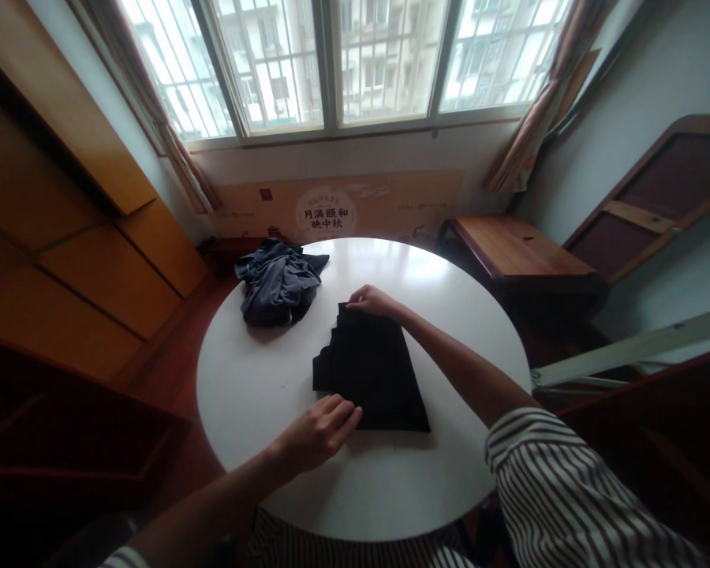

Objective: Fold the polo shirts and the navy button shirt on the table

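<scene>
A black folded garment [379, 371] lies flat on the white round table [450, 331]; its exact kind does not show. Uneven, stepped layers run along its left side. My right hand [371, 301] pinches the garment's far left corner between thumb and fingers. At the near left corner, my left hand [325, 426] has its fingers closed on the edge of the cloth, with the fingertips partly hidden. Beyond my left hand, a crumpled heap of dark grey and navy clothes [281, 284] rests at the table's far left.
A low wooden table [521, 248] stands at the back right, near a leaning wooden-framed panel [644, 205]. Orange-brown cabinets [100, 260] line the left wall. Behind the round table are a printed banner [390, 201] and a barred window [384, 63].
</scene>
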A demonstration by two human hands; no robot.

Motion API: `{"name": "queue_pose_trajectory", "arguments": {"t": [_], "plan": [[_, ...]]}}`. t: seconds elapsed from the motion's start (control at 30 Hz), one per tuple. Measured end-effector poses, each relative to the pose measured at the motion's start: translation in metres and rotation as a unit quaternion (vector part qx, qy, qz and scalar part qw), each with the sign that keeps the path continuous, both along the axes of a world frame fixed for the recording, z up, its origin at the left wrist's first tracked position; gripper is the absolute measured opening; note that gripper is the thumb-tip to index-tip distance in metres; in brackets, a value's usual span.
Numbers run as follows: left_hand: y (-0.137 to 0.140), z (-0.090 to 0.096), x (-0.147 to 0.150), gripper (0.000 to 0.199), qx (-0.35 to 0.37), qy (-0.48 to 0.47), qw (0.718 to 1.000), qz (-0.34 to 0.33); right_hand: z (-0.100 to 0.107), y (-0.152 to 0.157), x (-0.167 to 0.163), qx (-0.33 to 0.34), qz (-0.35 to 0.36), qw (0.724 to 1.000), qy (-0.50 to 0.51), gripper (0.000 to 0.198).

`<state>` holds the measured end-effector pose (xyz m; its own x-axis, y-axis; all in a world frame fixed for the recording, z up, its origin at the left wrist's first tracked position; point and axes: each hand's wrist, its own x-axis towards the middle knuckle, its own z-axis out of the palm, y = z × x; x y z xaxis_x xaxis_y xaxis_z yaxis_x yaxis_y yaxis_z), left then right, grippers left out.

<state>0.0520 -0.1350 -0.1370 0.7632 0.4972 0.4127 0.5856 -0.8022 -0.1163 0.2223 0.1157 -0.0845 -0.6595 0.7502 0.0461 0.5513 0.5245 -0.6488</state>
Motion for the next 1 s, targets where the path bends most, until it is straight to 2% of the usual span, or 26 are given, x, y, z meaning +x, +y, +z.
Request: {"name": "queue_pose_trajectory", "arguments": {"t": [0.17,0.3,0.43,0.53,0.63,0.7,0.77,0.83,0.9,1.0], "plan": [[-0.007,-0.002,0.007,0.032,0.014,0.054,0.998,-0.033,-0.010,-0.002,-0.007,0.035,-0.003,0.999,-0.007,0.037],[-0.004,0.001,0.008,0.028,-0.007,0.078,0.997,-0.019,-0.011,-0.005,-0.009,0.066,0.007,0.997,-0.033,0.032],[-0.002,0.018,0.011,0.018,-0.090,0.074,0.993,0.034,0.004,-0.015,-0.006,0.115,-0.005,0.992,-0.058,0.027],[0.007,0.039,0.016,0.026,-0.129,0.029,0.990,0.045,0.015,-0.037,0.003,0.151,-0.025,0.986,-0.068,0.029],[0.034,0.058,0.020,0.026,-0.120,-0.021,0.989,0.081,0.010,-0.073,0.015,0.195,-0.041,0.975,-0.101,0.037],[0.061,0.065,0.018,0.025,-0.118,-0.051,0.984,0.122,-0.004,-0.103,0.025,0.220,-0.056,0.964,-0.137,0.043],[0.093,0.065,0.017,0.027,-0.138,-0.090,0.977,0.135,-0.021,-0.134,0.034,0.229,-0.048,0.959,-0.157,0.053],[0.122,0.058,0.019,0.033,-0.182,-0.109,0.972,0.102,-0.039,-0.161,0.041,0.232,-0.013,0.960,-0.153,0.066],[0.146,0.045,0.025,0.040,-0.235,-0.078,0.967,0.066,-0.052,-0.184,0.048,0.231,0.019,0.963,-0.137,0.076],[0.169,0.023,0.039,0.052,-0.286,0.002,0.954,0.092,-0.060,-0.211,0.056,0.210,0.031,0.971,-0.113,0.082]]}}
